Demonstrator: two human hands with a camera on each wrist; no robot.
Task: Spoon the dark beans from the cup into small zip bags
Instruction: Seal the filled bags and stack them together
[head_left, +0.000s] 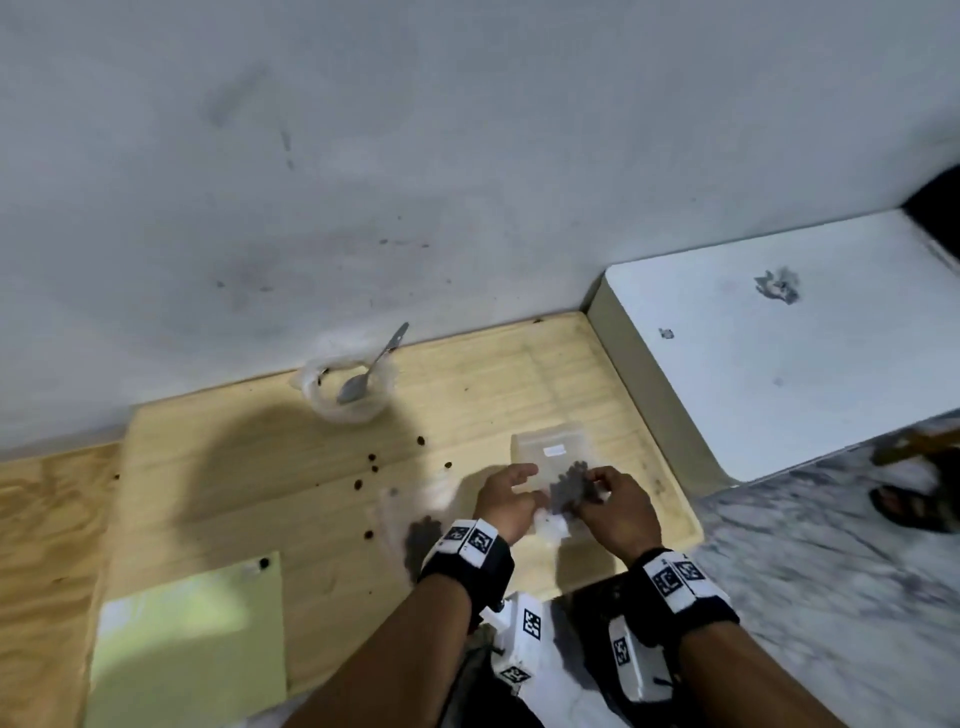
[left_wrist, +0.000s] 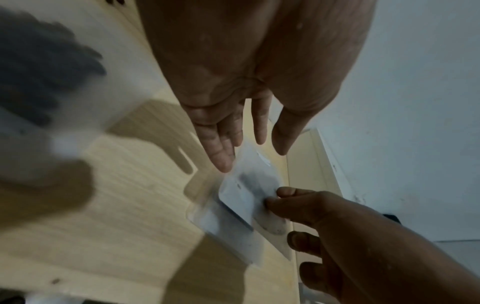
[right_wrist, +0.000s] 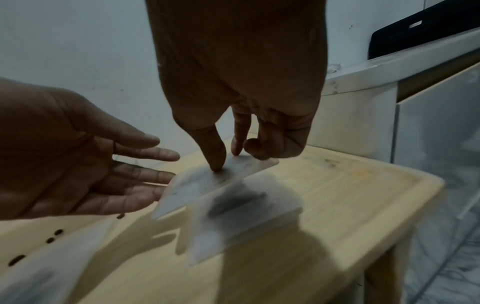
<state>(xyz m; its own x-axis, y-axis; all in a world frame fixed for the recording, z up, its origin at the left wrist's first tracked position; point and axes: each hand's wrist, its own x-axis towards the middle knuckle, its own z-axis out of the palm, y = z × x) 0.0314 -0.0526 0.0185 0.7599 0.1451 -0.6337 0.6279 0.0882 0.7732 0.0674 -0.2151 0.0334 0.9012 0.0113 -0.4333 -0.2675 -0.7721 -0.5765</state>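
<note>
A small clear zip bag with dark beans in it is held just above the wooden table. My right hand pinches its edge between thumb and forefinger, seen close in the right wrist view. My left hand is open, its straight fingers touching the bag's other edge. The clear plastic cup stands by the wall with a metal spoon in it and hardly any beans. Motion blurs the bag.
Empty zip bags lie stacked just beyond my hands. Another bean-filled bag lies left of my left wrist. Loose beans dot the table. A green sheet lies near left; a white box stands right.
</note>
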